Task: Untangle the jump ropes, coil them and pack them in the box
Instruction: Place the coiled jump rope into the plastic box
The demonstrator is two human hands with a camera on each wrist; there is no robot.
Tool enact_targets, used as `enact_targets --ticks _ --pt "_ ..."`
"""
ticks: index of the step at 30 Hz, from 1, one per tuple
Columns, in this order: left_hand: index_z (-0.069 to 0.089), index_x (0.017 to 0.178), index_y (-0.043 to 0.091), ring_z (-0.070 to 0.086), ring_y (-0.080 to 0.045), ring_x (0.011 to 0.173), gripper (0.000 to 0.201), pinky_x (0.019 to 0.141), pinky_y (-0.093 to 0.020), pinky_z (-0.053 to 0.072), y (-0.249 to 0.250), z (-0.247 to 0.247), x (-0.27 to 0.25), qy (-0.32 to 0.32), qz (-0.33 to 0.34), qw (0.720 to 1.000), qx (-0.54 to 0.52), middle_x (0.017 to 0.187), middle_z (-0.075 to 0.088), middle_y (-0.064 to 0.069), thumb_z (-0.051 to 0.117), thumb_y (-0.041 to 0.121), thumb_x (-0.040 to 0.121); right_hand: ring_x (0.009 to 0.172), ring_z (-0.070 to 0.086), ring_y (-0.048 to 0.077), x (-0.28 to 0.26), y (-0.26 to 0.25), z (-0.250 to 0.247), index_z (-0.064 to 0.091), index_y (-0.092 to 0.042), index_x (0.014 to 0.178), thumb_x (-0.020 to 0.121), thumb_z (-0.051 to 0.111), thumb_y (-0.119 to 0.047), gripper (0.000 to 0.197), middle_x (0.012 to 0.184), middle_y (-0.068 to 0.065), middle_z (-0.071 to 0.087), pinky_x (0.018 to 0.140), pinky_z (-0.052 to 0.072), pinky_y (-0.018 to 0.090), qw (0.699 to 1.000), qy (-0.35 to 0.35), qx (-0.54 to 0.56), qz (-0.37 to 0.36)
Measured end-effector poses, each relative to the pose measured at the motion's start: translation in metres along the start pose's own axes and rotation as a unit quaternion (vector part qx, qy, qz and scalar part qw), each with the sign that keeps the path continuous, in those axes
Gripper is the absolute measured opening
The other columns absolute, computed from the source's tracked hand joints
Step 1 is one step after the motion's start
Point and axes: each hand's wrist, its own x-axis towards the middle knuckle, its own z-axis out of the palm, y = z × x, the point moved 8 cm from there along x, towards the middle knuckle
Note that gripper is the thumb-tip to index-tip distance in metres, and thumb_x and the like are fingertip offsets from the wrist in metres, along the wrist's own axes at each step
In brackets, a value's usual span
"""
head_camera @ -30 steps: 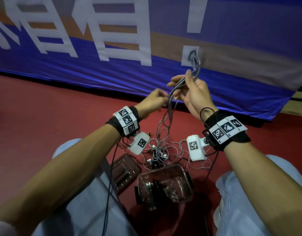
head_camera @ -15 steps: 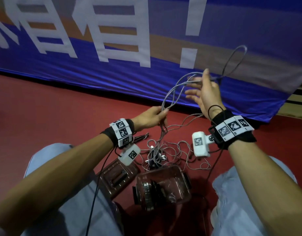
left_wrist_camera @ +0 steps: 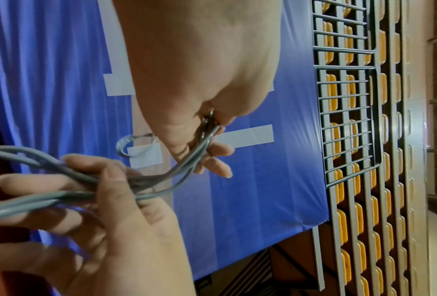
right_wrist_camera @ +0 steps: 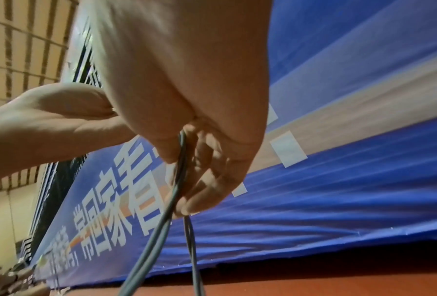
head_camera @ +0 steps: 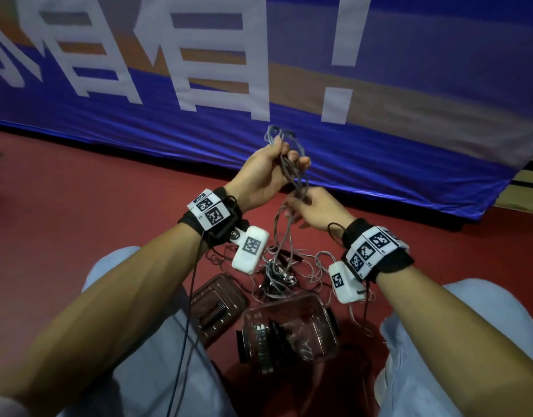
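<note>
Several grey jump rope strands [head_camera: 277,233] hang from my hands down to a tangle [head_camera: 277,276] on the red floor. My left hand [head_camera: 284,156] is raised and grips the gathered strands in its fist, with small loops [head_camera: 275,135] sticking out above it. Just below, my right hand [head_camera: 298,203] pinches the same strands. In the left wrist view the strands [left_wrist_camera: 182,166] run from my left hand [left_wrist_camera: 209,140] to the curled fingers of my right hand [left_wrist_camera: 93,190]. The right wrist view has the rope [right_wrist_camera: 161,220] dropping out of my right hand [right_wrist_camera: 187,186].
A clear plastic box [head_camera: 325,308] holding black rope handles stands on the floor between my knees. Its lid [head_camera: 217,305] lies to its left. A blue banner [head_camera: 379,139] closes off the far side. Red floor extends left and right.
My left hand has risen and now grips the bundle up high. My right hand, which was up with spread fingers in a wide loop, has come down and pinches the strands below it.
</note>
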Motion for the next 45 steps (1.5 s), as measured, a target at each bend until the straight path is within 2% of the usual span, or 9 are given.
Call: enact_targets --ticks 7,14,18,23,27,30,34,39,45 --pt "0.059 0.125 0.011 0.060 -0.022 0.113 0.074 0.107 -0.039 0.044 0.000 -0.009 0.009 0.024 -0.030 0.970 0.241 0.124 0.064 -0.011 0.034 0.073 0.095 0.065 0.071 0.015 -0.007 -0.033 -0.035 0.064 -0.008 0.093 0.110 0.045 -0.019 0.027 0.073 0.005 0.073 0.059 0.058 0.025 0.963 0.082 0.247 -0.062" --pt "0.056 0.076 0.013 0.044 -0.018 0.057 0.056 0.069 -0.032 0.045 -0.073 0.000 -0.023 -0.181 -0.162 0.879 0.410 0.064 0.042 -0.003 0.037 0.059 0.101 0.065 0.063 0.013 -0.025 -0.034 -0.089 0.064 -0.008 0.096 0.109 0.045 -0.031 0.033 0.070 0.002 0.065 0.062 0.055 0.025 0.880 0.128 0.453 -0.059" --pt "0.037 0.066 0.024 0.027 -0.013 0.050 0.047 0.049 -0.026 0.028 -0.059 -0.030 -0.014 -0.051 -0.129 0.886 0.442 0.059 0.029 0.003 0.041 0.048 0.106 0.054 0.055 0.009 -0.021 -0.001 -0.103 0.069 -0.002 0.097 0.109 0.044 -0.035 0.043 0.066 0.001 0.062 0.050 0.048 0.019 0.885 0.148 0.437 0.065" --pt "0.036 0.063 0.025 0.027 -0.010 0.044 0.046 0.045 -0.022 0.022 -0.023 -0.039 -0.007 0.056 -0.042 0.914 0.400 0.053 0.029 0.007 0.045 0.040 0.106 0.043 0.060 0.017 -0.024 0.022 -0.104 0.046 0.020 0.124 0.111 0.036 -0.039 0.061 0.068 0.024 0.067 0.042 0.050 0.022 0.727 0.152 0.654 0.144" --pt "0.031 0.063 0.026 0.020 -0.010 0.041 0.046 0.045 -0.022 0.015 -0.024 -0.037 -0.003 0.098 -0.054 0.938 0.328 0.051 0.021 0.007 0.040 0.036 0.108 0.113 0.067 0.038 -0.020 0.030 -0.140 0.035 0.015 0.144 0.106 0.049 -0.044 0.072 0.136 0.037 0.052 0.081 0.063 0.037 0.626 0.260 0.734 0.037" --pt "0.028 0.063 0.026 0.016 -0.010 0.041 0.047 0.044 -0.023 0.013 -0.026 -0.029 0.000 0.090 -0.070 0.955 0.275 0.051 0.017 0.007 0.037 0.033 0.109 0.133 0.055 0.028 -0.024 0.033 -0.150 0.049 -0.001 0.141 0.100 0.064 -0.025 0.051 0.129 0.016 0.052 0.105 0.052 0.037 0.766 0.349 0.538 0.057" --pt "0.028 0.066 0.025 0.015 -0.008 0.041 0.045 0.041 -0.024 0.012 -0.033 -0.017 0.005 0.057 -0.100 0.974 0.197 0.050 0.017 0.009 0.034 0.036 0.109 0.076 0.065 0.022 -0.016 0.039 -0.130 0.066 0.011 0.112 0.092 0.070 -0.024 0.041 0.094 0.018 0.068 0.083 0.059 0.034 0.947 0.262 0.124 0.138" --pt "0.030 0.063 0.023 0.009 -0.008 0.044 0.048 0.041 -0.023 0.010 -0.039 0.001 0.009 -0.003 -0.114 0.990 0.084 0.053 0.013 0.008 0.033 0.037 0.109 0.092 0.068 0.017 -0.026 0.008 -0.044 0.070 -0.005 0.113 0.091 0.076 -0.012 0.024 0.111 0.018 0.073 0.079 0.056 0.026 0.997 -0.056 0.031 0.045" --pt "0.018 0.071 0.024 0.007 -0.010 0.047 0.043 0.045 -0.024 0.010 -0.026 0.023 0.009 -0.079 -0.078 0.994 -0.012 0.058 0.008 0.007 0.033 0.036 0.109 0.084 0.067 0.011 -0.029 0.008 -0.004 0.070 -0.013 0.111 0.084 0.085 -0.024 0.033 0.107 0.007 0.075 0.079 0.058 0.034 0.988 -0.119 -0.081 -0.047"
